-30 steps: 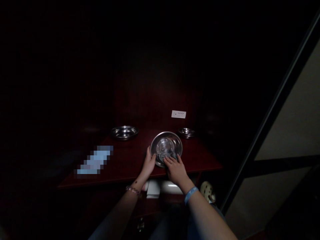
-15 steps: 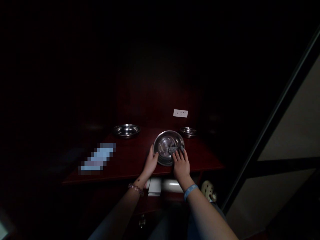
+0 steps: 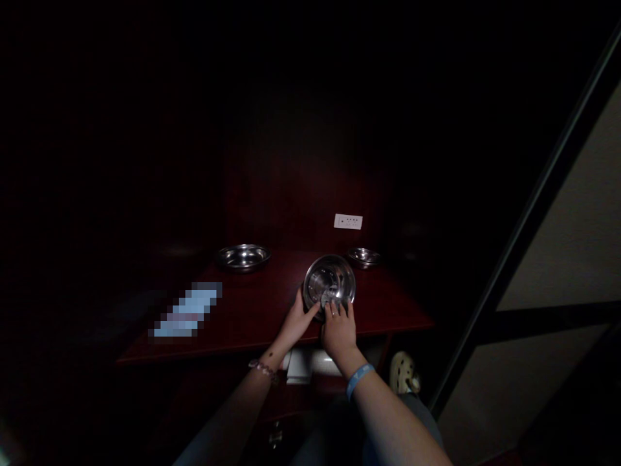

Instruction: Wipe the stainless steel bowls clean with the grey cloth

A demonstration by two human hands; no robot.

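A round steel bowl is tilted over the front of the dark red table, its inside facing me. My left hand grips its lower left rim, thumb on the near side. Inside the bowl at its lower part, my right hand presses a small grey cloth under its fingers; the cloth is mostly covered by them. A ring shows on one right finger.
Another steel bowl rests at the back left of the table, and smaller steel bowls at the back right. A blurred flat item lies at left. A wall socket is behind. Below are white items and a shoe.
The bowl has tilted and turned, showing more of its right inner wall. My right hand has moved left and down within it, with the cloth. My left hand has kept its hold.
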